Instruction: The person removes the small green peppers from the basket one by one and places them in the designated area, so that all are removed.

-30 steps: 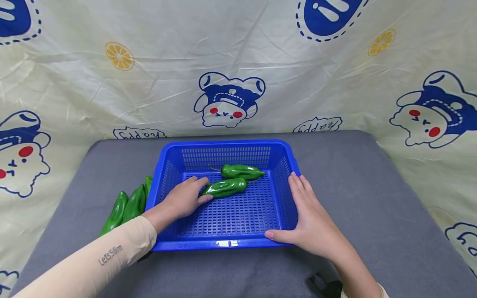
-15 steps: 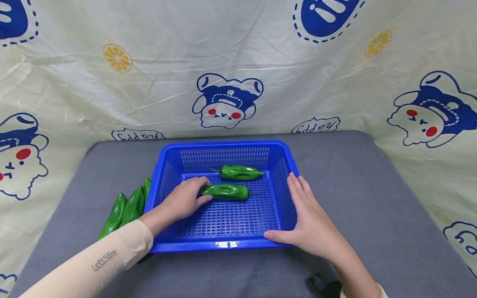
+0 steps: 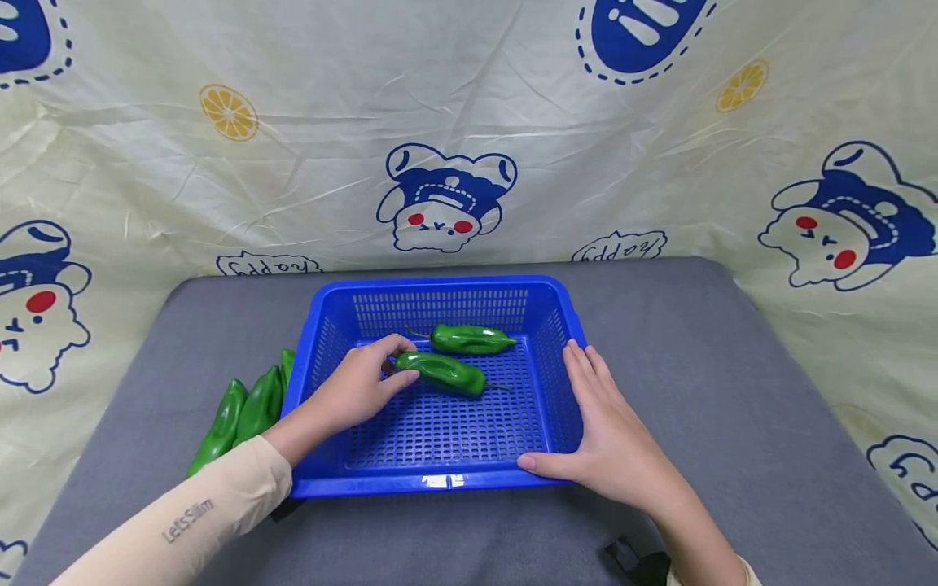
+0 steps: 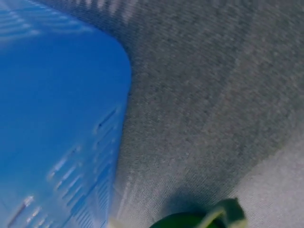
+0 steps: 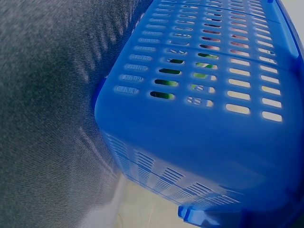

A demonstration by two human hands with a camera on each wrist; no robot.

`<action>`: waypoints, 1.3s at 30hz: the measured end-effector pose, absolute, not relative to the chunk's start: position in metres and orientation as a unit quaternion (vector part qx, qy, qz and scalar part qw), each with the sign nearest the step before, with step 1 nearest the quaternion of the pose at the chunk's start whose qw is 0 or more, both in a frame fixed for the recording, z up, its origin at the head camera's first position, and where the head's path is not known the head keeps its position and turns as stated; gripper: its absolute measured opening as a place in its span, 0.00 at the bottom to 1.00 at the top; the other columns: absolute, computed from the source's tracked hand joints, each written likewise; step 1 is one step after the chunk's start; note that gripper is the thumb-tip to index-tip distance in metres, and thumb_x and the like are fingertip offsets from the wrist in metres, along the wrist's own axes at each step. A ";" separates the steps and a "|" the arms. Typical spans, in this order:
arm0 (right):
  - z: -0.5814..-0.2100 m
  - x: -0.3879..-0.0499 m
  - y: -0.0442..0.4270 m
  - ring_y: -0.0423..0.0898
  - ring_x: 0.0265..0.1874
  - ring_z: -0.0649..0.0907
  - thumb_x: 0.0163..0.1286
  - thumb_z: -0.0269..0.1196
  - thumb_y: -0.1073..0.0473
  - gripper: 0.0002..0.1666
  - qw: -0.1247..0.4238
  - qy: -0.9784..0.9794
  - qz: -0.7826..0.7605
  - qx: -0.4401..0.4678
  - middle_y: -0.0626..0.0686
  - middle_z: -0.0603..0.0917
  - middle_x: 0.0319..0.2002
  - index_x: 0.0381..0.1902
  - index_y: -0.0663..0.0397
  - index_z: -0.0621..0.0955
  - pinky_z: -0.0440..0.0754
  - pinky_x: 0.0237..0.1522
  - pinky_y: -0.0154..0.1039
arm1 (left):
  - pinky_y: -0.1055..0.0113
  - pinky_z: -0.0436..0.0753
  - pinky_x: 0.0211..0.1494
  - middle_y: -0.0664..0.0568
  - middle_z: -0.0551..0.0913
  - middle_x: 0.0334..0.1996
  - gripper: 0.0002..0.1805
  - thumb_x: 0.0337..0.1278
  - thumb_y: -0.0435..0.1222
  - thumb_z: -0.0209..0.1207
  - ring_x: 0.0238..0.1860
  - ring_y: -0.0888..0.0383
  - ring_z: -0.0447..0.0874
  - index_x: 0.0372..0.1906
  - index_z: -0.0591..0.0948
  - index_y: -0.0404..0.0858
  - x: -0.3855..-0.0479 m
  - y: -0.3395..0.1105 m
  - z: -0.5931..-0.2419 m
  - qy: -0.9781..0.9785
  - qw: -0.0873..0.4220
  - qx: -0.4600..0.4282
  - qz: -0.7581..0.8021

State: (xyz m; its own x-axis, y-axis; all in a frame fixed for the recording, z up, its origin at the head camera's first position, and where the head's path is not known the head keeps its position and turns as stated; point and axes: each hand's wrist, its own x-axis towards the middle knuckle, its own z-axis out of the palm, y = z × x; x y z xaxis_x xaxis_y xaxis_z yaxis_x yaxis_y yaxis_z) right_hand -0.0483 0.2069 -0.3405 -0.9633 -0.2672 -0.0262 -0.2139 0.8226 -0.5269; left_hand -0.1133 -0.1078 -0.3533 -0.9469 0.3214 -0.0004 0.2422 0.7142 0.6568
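Observation:
Inside a blue slotted plastic basket (image 3: 432, 482), my left hand (image 3: 357, 386) pinches the left end of a green pepper (image 3: 445, 374) between thumb and fingers. That pepper slants, its stem end lower and to the right. Another green pepper (image 3: 472, 339) lies behind it on the basket floor. My right hand (image 3: 614, 435) rests on the basket's front right corner, thumb on the front rim and fingers straight along the right side. Neither hand shows in the wrist views; the right one looks at the basket's outer wall (image 5: 190, 128).
Several green peppers (image 3: 256, 407) lie on the grey cloth (image 3: 703, 366) left of the basket, partly hidden by the left sleeve. One pepper's stem end (image 4: 223, 213) shows in the left wrist view. A printed curtain (image 3: 454, 81) hangs behind the table.
The pepper in my left hand has turned: it lay level half a second ago, and now its pinched end sits higher. Its stem has come into sight. The right hand stays in place.

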 end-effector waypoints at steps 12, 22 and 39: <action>-0.340 -0.048 0.207 0.54 0.80 0.39 0.44 0.69 0.20 0.80 0.050 0.954 -0.269 -0.125 0.50 0.39 0.81 0.81 0.48 0.41 0.55 0.68 0.75 | 0.56 0.86 0.46 0.45 0.85 0.49 0.16 0.72 0.34 0.54 0.47 0.46 0.86 0.60 0.71 0.40 -0.111 -0.114 -0.344 0.845 0.087 0.138 0.509; -0.341 -0.048 0.207 0.53 0.80 0.39 0.44 0.69 0.20 0.80 0.048 0.953 -0.270 -0.128 0.49 0.39 0.81 0.81 0.48 0.41 0.55 0.68 0.74 | 0.57 0.86 0.52 0.37 0.80 0.57 0.19 0.72 0.29 0.52 0.49 0.45 0.87 0.63 0.68 0.32 -0.110 -0.127 -0.338 0.767 0.061 0.130 0.625; -0.338 -0.048 0.206 0.53 0.80 0.39 0.45 0.70 0.22 0.79 0.056 0.953 -0.272 -0.124 0.49 0.39 0.81 0.81 0.47 0.40 0.55 0.68 0.75 | 0.65 0.86 0.51 0.53 0.83 0.53 0.21 0.69 0.30 0.56 0.45 0.57 0.89 0.63 0.73 0.28 -0.089 -0.158 -0.327 0.728 0.008 0.169 0.664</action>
